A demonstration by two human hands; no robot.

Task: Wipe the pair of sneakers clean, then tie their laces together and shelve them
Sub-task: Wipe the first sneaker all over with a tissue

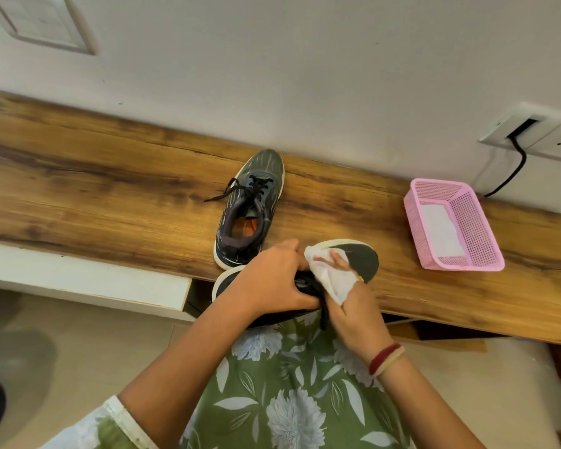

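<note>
One dark grey sneaker [250,205] with black laces stands upright on the wooden shelf top [110,189], toe toward the wall. The second sneaker [363,257] is held over the shelf's front edge, tilted on its side with its toe to the right. My left hand [272,280] grips it around the middle, fingers curled over the upper. My right hand [350,303] holds a white wipe [331,280] pressed against the shoe near the laces. Much of the held sneaker is hidden by both hands.
A pink plastic basket [467,254] with a white wipe inside sits at the right of the shelf top. A wall socket with a black cable [518,163] is behind it. An open compartment lies under the shelf below my hands. The floor is beige tile.
</note>
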